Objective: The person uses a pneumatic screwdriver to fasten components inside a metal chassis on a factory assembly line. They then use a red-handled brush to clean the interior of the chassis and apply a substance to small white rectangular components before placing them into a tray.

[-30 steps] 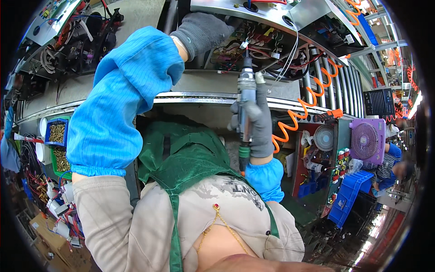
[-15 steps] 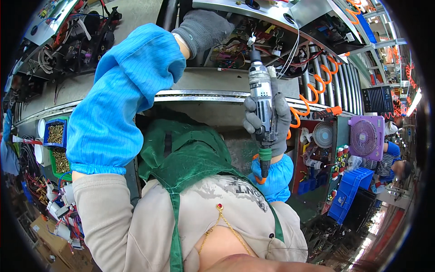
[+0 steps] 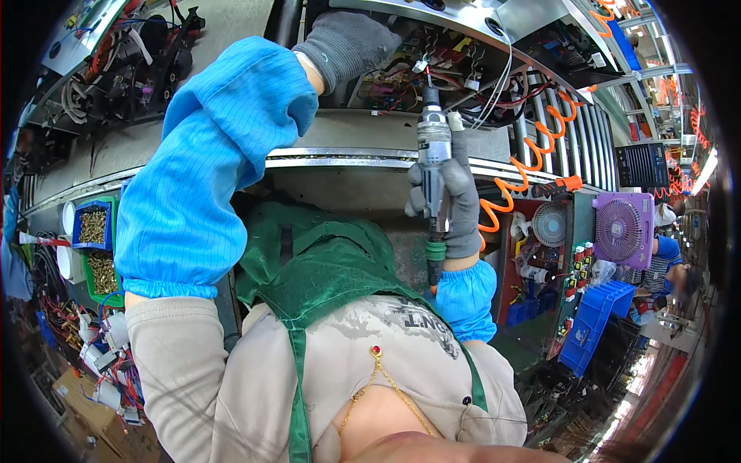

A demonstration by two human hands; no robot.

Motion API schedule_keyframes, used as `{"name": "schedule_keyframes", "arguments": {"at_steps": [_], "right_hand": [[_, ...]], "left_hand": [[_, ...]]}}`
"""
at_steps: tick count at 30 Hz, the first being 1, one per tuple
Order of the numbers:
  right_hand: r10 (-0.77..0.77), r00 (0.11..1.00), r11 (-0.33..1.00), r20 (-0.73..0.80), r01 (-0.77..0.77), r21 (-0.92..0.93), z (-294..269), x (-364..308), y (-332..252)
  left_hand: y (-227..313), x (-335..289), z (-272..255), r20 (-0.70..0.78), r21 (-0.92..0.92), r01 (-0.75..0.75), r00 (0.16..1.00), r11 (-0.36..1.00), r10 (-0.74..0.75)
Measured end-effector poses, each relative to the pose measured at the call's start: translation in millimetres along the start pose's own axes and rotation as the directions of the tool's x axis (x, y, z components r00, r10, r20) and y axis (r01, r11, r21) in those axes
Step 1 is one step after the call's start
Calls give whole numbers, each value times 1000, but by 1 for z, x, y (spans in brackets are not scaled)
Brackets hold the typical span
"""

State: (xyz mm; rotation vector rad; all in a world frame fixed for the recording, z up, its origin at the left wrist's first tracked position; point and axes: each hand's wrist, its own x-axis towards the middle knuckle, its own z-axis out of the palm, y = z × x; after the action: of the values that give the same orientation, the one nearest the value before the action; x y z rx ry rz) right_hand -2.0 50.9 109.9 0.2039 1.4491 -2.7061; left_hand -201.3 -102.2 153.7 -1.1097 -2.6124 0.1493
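Observation:
My right hand (image 3: 463,208), in a grey glove, is wrapped round a silver-and-black air screwdriver (image 3: 434,143). Its tip points away from me into an open metal housing (image 3: 457,29) filled with wires and small parts. A white connector (image 3: 421,66) lies close to the tip; contact with a screw cannot be made out. At the housing's left side, my left hand (image 3: 351,50), gloved too, rests with its fingers curled together, and what they hold is hidden. Part of a wiring bundle (image 3: 397,83) shows just below that hand.
An orange coiled hose (image 3: 525,174) hangs at the right, beside the conveyor rollers (image 3: 575,143). Bins of screws (image 3: 94,225) stand at the left. A purple fan (image 3: 624,233) and a blue crate (image 3: 594,332) are to the right, where another person (image 3: 668,262) is present.
My right hand and the air screwdriver have shifted slightly left, and the tool now stands more upright in view. My left hand stays almost where it was.

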Motion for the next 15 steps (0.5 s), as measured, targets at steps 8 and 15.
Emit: {"name": "schedule_keyframes", "arguments": {"at_steps": [8, 15], "right_hand": [[30, 998, 1000, -49, -30, -6, 20, -3, -12], [43, 999, 988, 24, -46, 145, 16, 1, -25]], "left_hand": [[2, 3, 14, -67, 88, 33, 997, 996, -28], [-6, 5, 21, -57, 57, 1, 998, 998, 2]]}}
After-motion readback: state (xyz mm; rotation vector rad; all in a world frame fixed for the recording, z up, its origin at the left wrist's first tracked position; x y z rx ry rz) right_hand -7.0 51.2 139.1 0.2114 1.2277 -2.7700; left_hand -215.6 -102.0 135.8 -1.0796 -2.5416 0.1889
